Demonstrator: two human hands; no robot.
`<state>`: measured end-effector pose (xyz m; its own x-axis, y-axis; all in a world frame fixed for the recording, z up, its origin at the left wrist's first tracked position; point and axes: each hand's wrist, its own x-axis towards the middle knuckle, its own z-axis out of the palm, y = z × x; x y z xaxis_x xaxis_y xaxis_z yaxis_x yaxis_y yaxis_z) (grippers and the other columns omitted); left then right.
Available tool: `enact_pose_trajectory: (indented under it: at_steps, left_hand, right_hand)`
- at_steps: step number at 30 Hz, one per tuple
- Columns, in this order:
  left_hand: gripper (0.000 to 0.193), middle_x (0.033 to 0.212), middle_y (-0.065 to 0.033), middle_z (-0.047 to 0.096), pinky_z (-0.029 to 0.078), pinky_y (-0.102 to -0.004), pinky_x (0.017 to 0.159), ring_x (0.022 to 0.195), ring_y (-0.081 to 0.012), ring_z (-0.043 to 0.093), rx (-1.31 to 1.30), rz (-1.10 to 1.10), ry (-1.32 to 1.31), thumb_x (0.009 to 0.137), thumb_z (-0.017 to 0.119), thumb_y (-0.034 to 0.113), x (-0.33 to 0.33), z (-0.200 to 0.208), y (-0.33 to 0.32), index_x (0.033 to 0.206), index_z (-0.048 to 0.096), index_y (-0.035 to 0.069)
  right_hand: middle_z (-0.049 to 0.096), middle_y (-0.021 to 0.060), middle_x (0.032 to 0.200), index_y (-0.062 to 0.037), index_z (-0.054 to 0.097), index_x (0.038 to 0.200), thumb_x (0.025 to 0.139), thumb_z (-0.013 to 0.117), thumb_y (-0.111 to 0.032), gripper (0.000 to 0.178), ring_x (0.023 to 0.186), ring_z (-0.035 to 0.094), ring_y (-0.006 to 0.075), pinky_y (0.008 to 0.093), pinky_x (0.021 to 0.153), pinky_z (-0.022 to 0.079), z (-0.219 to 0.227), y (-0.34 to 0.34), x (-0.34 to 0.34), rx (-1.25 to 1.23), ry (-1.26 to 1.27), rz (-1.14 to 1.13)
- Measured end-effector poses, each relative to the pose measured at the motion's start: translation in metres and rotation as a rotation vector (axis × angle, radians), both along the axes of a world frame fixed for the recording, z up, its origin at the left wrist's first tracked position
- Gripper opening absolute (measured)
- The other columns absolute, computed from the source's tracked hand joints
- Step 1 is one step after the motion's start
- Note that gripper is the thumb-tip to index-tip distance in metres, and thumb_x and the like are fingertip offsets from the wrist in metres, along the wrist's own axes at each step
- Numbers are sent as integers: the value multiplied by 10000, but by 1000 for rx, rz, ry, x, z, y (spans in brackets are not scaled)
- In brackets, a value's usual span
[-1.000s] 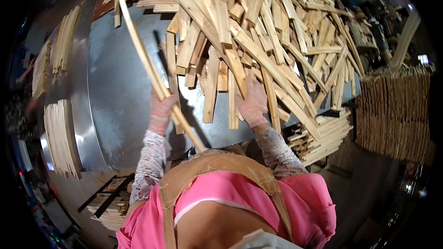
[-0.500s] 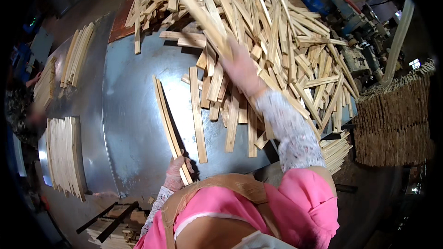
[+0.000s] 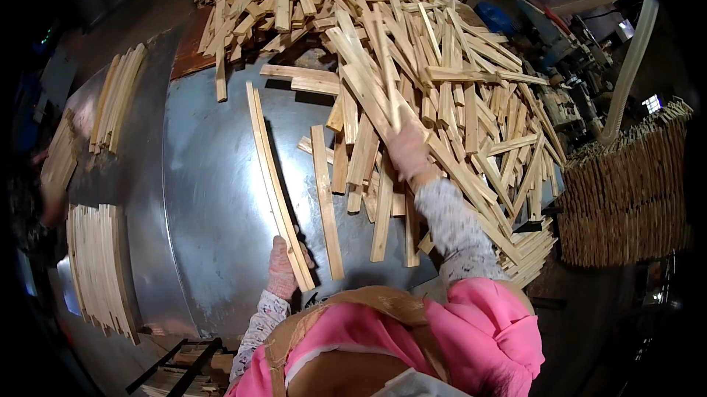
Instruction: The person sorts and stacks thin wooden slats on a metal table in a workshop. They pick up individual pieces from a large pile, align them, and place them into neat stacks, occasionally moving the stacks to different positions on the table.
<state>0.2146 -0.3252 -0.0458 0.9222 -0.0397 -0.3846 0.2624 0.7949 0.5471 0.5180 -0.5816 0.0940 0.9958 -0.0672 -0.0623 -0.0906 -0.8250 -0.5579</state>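
Note:
My left hand [image 3: 281, 268] is closed round the near end of two narrow wooden strips [image 3: 274, 183], held side by side and pointing away over the metal table [image 3: 213, 250]. My right hand [image 3: 409, 151] reaches into a large heap of loose wooden strips [image 3: 449, 102]. Its fingers are wrapped round the near end of a pale wooden strip [image 3: 395, 106], slightly blurred, that points away from me over the heap. A single strip [image 3: 326, 202] lies flat on the table between my hands.
At the left stand a tidy row of strips [image 3: 99, 264] and a smaller bundle [image 3: 118, 99]. A co-worker, mostly in shadow, is at the far left edge. Tall stacked wood [image 3: 618, 191] stands at the right, below a pale hose [image 3: 630, 65] and machinery.
My right hand has come down and slightly right, and the strip that was raised across the heap is now lower. My left hand still holds its two strips, tilted a little differently.

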Motion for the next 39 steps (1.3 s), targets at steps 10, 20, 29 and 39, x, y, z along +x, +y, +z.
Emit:
enact_pose_trajectory:
  at_steps: [10,20,29,39]
  left_hand:
    - [770,915,-117,714,636,-394,748,796,-234,704,-250,-9,156,1002,572,741,71,23,-14,1138,673,-10]
    - [968,1376,-245,590,484,-490,1114,1288,-452,592,1633,-196,847,855,802,279,-67,20,29,1664,307,89]
    - [991,1498,-309,512,468,-501,1145,1356,-491,541,1768,-210,761,852,785,253,-95,-1,29,1673,258,79]
    - [798,1601,-216,467,369,-415,1231,1469,-332,460,802,120,-52,988,683,166,18,18,-60,1662,302,-26]
  right_hand:
    - [751,164,1174,-83,710,1295,1035,616,-372,401,1058,709,355,447,900,559,45,4,30,0,-450,514]
    - [715,245,1359,-89,540,1503,1011,564,-490,635,1298,677,358,527,1191,378,4,-59,222,-428,147,39]
    - [773,187,1073,-87,578,1416,882,744,-367,625,1109,703,398,514,1141,404,-16,-112,3,-318,-141,149]
    - [699,188,1118,-90,595,1436,794,824,-219,694,1136,628,444,544,1173,434,-73,-42,-174,55,-402,528]
